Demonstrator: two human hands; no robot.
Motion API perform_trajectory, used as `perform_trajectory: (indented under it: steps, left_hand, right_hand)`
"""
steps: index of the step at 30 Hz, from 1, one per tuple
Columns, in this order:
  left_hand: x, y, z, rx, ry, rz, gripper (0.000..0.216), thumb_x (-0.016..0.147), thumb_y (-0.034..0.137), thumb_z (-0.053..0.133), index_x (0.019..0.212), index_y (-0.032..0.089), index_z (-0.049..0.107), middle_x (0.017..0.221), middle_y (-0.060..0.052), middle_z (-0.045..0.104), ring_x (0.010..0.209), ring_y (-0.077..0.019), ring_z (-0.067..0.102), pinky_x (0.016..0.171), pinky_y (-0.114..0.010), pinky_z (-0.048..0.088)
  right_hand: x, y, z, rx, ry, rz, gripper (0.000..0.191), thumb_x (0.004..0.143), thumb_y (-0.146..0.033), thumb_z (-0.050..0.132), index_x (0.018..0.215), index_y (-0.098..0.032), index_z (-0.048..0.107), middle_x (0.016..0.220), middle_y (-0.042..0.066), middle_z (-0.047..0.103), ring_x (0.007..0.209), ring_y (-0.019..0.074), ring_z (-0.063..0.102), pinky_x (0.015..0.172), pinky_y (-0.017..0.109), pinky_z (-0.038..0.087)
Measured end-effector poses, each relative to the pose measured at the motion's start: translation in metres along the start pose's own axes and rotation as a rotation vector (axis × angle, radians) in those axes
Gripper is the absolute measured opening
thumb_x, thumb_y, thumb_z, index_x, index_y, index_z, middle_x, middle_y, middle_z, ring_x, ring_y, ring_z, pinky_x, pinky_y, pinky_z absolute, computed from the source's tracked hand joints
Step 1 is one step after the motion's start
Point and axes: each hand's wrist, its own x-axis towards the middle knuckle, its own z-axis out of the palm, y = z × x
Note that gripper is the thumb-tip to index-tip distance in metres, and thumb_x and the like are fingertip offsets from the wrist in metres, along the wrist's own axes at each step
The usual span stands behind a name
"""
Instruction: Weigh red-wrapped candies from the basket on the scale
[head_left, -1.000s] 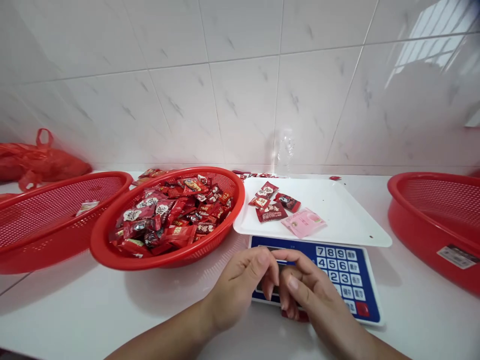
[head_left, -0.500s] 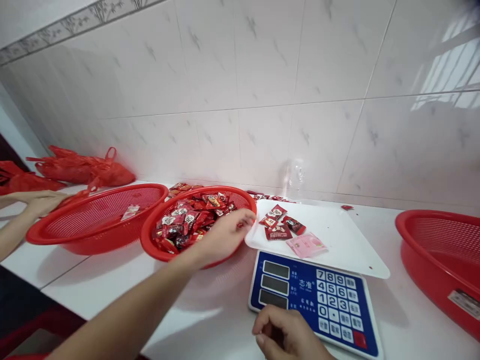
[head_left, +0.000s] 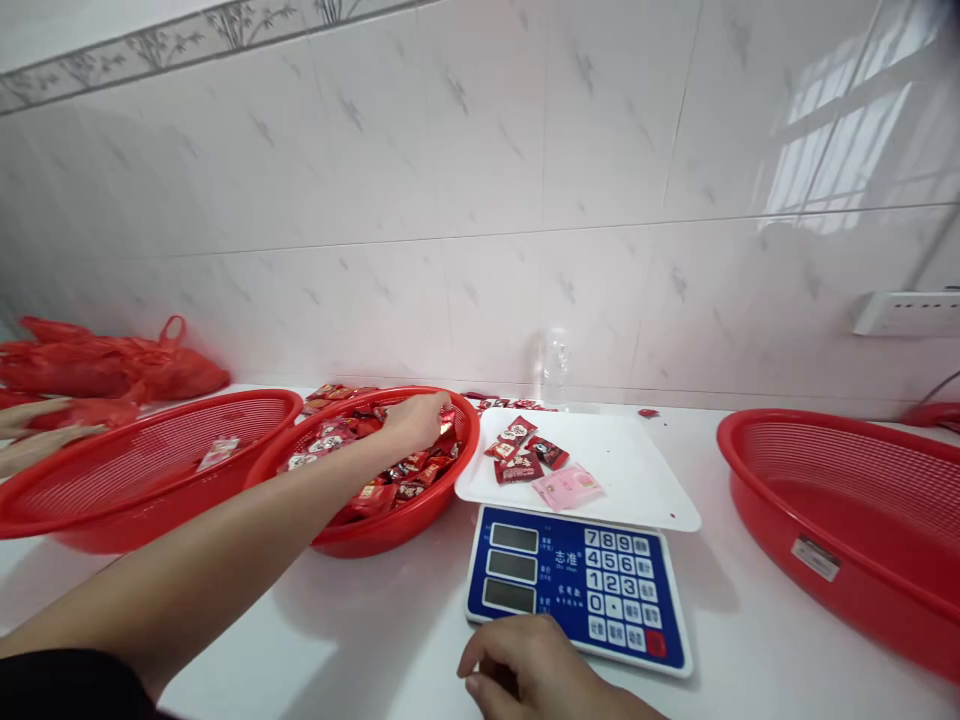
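My left hand [head_left: 416, 422] reaches into a red plastic basket [head_left: 367, 540], over a heap of small wrapped snack packets [head_left: 375, 497]. Its fingers bend down among the packets and the tips are hidden, so I cannot tell whether they grip one. My right hand [head_left: 525, 660] is loosely curled at the front edge of a blue weighing scale [head_left: 559, 560], with nothing seen in it. On the scale's white tray [head_left: 626, 465] lie several dark red packets [head_left: 517, 467] and a pink packet [head_left: 568, 487].
At left stands another red basket [head_left: 150, 520] with one pale packet [head_left: 219, 453]; a co-worker's hands [head_left: 45, 435] are beside it. Red plastic bags [head_left: 112, 360] lie behind. A third red basket [head_left: 840, 500] is at right. A clear bottle [head_left: 555, 365] stands against the tiled wall.
My left hand has moved left, from the basket's rim beside the tray into the packets. My right hand keeps its curl by the scale. The view has turned to the right.
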Motion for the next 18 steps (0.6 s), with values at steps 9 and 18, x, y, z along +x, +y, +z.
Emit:
perform_trajectory:
  steps: [9,18]
  left_hand:
    - [0.030,0.059,0.014,-0.450,-0.031,0.228,0.033,0.080,0.033,0.047,0.109,0.020,0.055,0.090,-0.003,0.067,0.084,-0.0192,0.061,0.075,-0.029,0.046]
    - [0.011,0.133,0.056,-0.150,-0.315,0.379,0.082,0.069,0.079,0.039,0.136,0.031,0.039,0.145,-0.012,0.034,0.135,-0.0394,0.019,0.098,-0.060,0.026]
  right_hand:
    - [0.003,0.003,-0.002,-0.186,-0.011,-0.095,0.027,0.079,-0.026,0.053,0.100,-0.024,0.069,0.087,0.000,0.074,0.074,0.0143,0.068,0.069,0.020,0.046]
    - [0.008,0.006,-0.015,-0.310,-0.103,-0.132,0.030,0.084,-0.038,0.046,0.105,-0.027,0.063,0.102,-0.002,0.072,0.089,0.0160,0.066,0.078,0.025,0.046]
